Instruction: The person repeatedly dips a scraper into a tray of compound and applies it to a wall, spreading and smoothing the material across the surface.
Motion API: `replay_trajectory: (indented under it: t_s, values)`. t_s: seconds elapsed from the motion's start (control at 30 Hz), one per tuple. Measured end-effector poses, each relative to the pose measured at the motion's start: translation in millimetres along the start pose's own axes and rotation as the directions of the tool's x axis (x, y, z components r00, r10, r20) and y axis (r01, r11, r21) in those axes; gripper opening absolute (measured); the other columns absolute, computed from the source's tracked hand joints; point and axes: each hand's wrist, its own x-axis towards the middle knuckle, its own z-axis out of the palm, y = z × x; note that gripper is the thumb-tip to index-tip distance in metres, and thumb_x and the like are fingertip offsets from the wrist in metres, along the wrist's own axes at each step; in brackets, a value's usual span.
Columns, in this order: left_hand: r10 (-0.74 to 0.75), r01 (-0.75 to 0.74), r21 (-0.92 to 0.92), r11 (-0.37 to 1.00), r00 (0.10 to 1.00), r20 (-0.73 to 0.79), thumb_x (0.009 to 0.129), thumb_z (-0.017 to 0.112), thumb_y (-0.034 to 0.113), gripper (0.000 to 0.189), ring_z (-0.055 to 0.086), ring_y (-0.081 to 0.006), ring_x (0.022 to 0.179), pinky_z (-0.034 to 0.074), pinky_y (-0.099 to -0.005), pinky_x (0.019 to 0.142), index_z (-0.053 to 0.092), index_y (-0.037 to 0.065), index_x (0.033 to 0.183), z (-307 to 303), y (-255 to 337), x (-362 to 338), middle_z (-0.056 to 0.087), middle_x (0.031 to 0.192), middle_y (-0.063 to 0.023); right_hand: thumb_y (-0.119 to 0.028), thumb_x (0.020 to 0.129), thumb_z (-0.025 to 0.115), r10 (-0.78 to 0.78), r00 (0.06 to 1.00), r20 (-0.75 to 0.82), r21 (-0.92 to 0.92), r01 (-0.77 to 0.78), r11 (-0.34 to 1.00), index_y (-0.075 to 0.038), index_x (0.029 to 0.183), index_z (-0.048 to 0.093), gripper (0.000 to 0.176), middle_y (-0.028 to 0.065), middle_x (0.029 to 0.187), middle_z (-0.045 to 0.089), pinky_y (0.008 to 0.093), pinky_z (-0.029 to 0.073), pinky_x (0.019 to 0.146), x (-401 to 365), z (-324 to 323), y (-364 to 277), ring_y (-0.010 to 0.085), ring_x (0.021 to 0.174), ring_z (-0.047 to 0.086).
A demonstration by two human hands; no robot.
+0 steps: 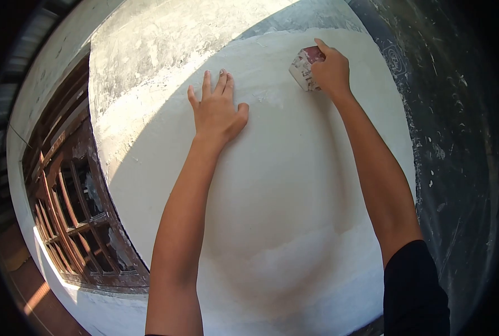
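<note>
A pale plastered wall [272,168] fills the middle of the view. Against its upper left part rests my left hand [218,112], palm flat and fingers spread, holding nothing. My right hand [332,70], higher and to the right, is closed around a small dark-red pad [305,69] smeared with white, which looks like a sanding pad. The pad is held at the wall surface; whether its whole face touches cannot be told. Rough, slightly raised patches mark the plaster between the two hands.
At left a brown wooden window with bars [81,224] is set into the wall. Bright sunlight falls on the rougher upper-left plaster [148,56]. A dark grey wall surface [451,168] with white splashes borders the pale area on the right.
</note>
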Motion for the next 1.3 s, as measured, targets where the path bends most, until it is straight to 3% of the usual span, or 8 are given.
replay_trajectory:
  t_s: [0.17, 0.3, 0.67, 0.8, 0.97, 1.1, 1.2, 1.3]
  values:
    - [0.009, -0.009, 0.018, 1.000, 1.000, 0.001, 0.084, 0.047, 0.029, 0.068, 0.019, -0.0306, 0.147, 0.005, -0.0592, 0.115, 0.036, 0.008, 0.147, -0.3, -1.9, 0.7, 0.035, 0.154, -0.0058, 0.000, 0.077, 0.053, -0.442, 0.856, 0.266, 0.100, 0.432, 0.896, -0.009, 0.131, 0.059, 0.055, 0.0172, 0.105, 0.065, 0.0383, 0.051, 0.089, -25.3, 36.2, -18.3, 0.0324, 0.097, 0.064]
    - [0.024, -0.024, 0.012, 1.000, 1.000, -0.004, 0.085, 0.046, 0.026, 0.065, 0.020, -0.0302, 0.146, 0.006, -0.0601, 0.115, 0.037, 0.009, 0.147, -0.2, -6.2, 0.6, 0.035, 0.154, -0.0036, -0.002, 0.074, 0.054, -0.107, 0.992, 0.067, -0.096, 0.113, 0.989, -0.010, 0.132, 0.059, 0.058, 0.0172, 0.106, 0.066, 0.0386, 0.051, 0.089, -0.8, 27.0, -15.3, 0.0336, 0.097, 0.064]
    - [0.017, -0.017, 0.013, 1.000, 1.000, -0.004, 0.085, 0.041, 0.022, 0.063, 0.020, -0.0296, 0.147, 0.004, -0.0589, 0.115, 0.039, 0.010, 0.147, 0.2, -6.2, -0.1, 0.035, 0.155, -0.0026, -0.006, 0.072, 0.055, -0.058, 0.998, 0.034, 0.140, 0.053, 0.989, -0.010, 0.132, 0.059, 0.060, 0.0205, 0.110, 0.065, 0.0378, 0.051, 0.093, -6.4, 18.6, -14.2, 0.0330, 0.101, 0.064]
    - [0.005, -0.005, 0.005, 1.000, 1.000, -0.011, 0.085, 0.040, 0.022, 0.064, 0.019, -0.0292, 0.147, 0.003, -0.0583, 0.115, 0.039, 0.010, 0.147, 0.8, -4.3, -0.5, 0.034, 0.155, -0.0027, -0.005, 0.072, 0.056, -0.251, 0.930, 0.268, -0.120, 0.291, 0.949, -0.010, 0.132, 0.059, 0.060, 0.0195, 0.108, 0.065, 0.0390, 0.050, 0.092, -19.3, 25.7, 1.8, 0.0328, 0.103, 0.063]
    - [-0.012, 0.011, 0.013, 1.000, 1.000, 0.012, 0.085, 0.040, 0.022, 0.064, 0.019, -0.0291, 0.147, 0.003, -0.0579, 0.116, 0.039, 0.010, 0.147, -1.7, -1.9, -0.1, 0.035, 0.155, -0.0026, -0.001, 0.074, 0.054, 0.081, 0.995, -0.050, 0.131, -0.074, 0.989, -0.010, 0.133, 0.058, 0.060, 0.0220, 0.115, 0.064, 0.0379, 0.048, 0.095, -6.7, -20.1, 2.2, 0.0343, 0.104, 0.063]
    - [-0.024, 0.024, 0.025, 0.999, 1.000, 0.005, 0.085, 0.039, 0.022, 0.063, 0.019, -0.0292, 0.147, 0.003, -0.0579, 0.116, 0.039, 0.010, 0.147, -2.7, 0.3, 0.0, 0.035, 0.155, -0.0026, -0.001, 0.074, 0.056, -0.239, 0.951, 0.196, -0.028, 0.248, 0.968, -0.004, 0.132, 0.058, 0.058, 0.0177, 0.100, 0.065, 0.0389, 0.050, 0.090, -26.0, 6.2, 12.5, 0.0314, 0.099, 0.065]
    - [-0.049, 0.049, 0.013, 0.999, 0.999, 0.018, 0.085, 0.039, 0.023, 0.063, 0.018, -0.0289, 0.147, 0.003, -0.0576, 0.116, 0.040, 0.008, 0.146, -3.8, 3.4, 1.0, 0.035, 0.154, -0.0036, -0.001, 0.074, 0.056, 0.068, 0.994, -0.082, -0.184, -0.082, 0.979, -0.006, 0.131, 0.059, 0.057, 0.0186, 0.103, 0.065, 0.0370, 0.049, 0.093, -13.4, -14.7, 21.4, 0.0328, 0.099, 0.064]
    - [-0.066, 0.066, 0.008, 0.998, 0.998, 0.018, 0.085, 0.039, 0.024, 0.063, 0.018, -0.0288, 0.147, 0.003, -0.0576, 0.116, 0.040, 0.008, 0.146, -3.2, 5.7, 0.5, 0.035, 0.155, -0.0034, -0.001, 0.072, 0.058, -0.029, 0.997, -0.066, 0.003, 0.029, 1.000, -0.006, 0.130, 0.059, 0.058, 0.0186, 0.104, 0.066, 0.0367, 0.048, 0.093, -20.6, -12.3, 18.2, 0.0336, 0.097, 0.063]
